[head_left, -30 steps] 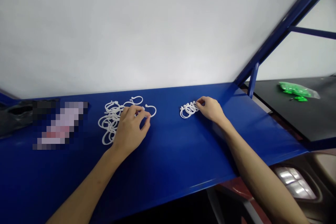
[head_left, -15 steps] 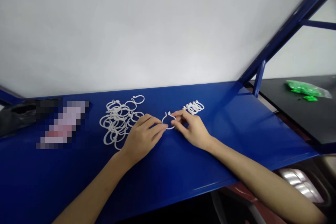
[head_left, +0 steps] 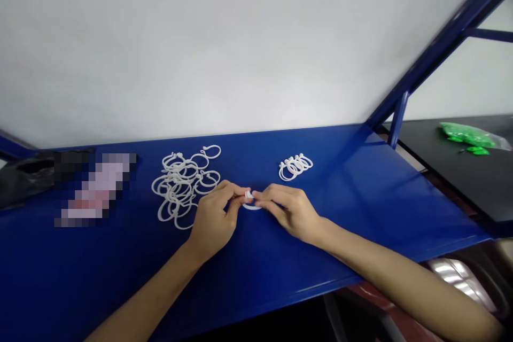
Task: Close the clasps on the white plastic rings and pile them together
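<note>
A white plastic ring is pinched between both my hands over the middle of the blue table. My left hand grips it near its clasp end with thumb and forefinger. From the other side, the fingertips of my right hand press on it at the same end. Fingers cover most of the ring; its lower curve and a bit of the clasp show. Left of my hands lies a loose pile of similar white rings. Beyond my right hand, several white rings lie overlapped in a neat row.
The blue table meets a pale wall at its back. A black bag and a blurred-out item lie at the left. On a black table at right is a bag of green pieces. A blue frame post rises between.
My hands have come closer together and slightly nearer to me. The ring's clasp ends, apart and visible before, are now between my fingertips.
</note>
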Motion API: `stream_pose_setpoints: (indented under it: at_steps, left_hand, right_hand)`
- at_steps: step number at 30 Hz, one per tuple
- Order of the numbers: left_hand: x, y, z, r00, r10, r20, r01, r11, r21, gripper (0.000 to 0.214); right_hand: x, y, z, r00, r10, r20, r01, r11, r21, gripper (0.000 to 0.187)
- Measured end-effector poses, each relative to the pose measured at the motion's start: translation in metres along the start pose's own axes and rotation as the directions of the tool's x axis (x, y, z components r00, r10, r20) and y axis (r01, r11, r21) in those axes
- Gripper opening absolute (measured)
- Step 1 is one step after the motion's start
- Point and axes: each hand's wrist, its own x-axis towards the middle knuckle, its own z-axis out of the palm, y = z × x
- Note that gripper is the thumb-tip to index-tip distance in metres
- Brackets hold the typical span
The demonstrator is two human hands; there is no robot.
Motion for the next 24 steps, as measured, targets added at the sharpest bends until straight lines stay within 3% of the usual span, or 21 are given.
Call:
stream_pose_setpoints:
  at_steps: [8,12,18,21,24]
  left_hand:
    - [0.001,-0.004,-0.002,0.994,0.108,0.017,-0.108,0.994,0.028,0.017]
    - [0.007,-0.006,-0.004,0.987,0.151,0.057,-0.158,0.979,0.132,0.013]
    - [0.015,-0.027,-0.009,0.990,0.102,0.098,-0.136,0.884,0.446,0.030]
    - [0.017,-0.041,-0.012,0.994,0.040,0.105,-0.092,0.825,0.558,0.035]
    - [0.021,-0.049,-0.013,0.991,-0.011,0.130,-0.074,0.770,0.634,0.040]
  right_hand:
    - [-0.003,0.002,0.001,0.996,-0.052,0.078,0.063,0.987,-0.147,0.025]
    - [0.005,0.006,-0.002,0.998,-0.059,-0.004,0.057,0.978,-0.202,0.021]
    - [0.015,0.034,-0.032,0.960,0.117,-0.255,-0.220,0.878,-0.425,0.018]
    - [0.016,0.054,-0.057,0.893,0.254,-0.371,-0.420,0.768,-0.484,0.017]
    - [0.015,0.069,-0.078,0.798,0.437,-0.415,-0.601,0.625,-0.498,0.012]
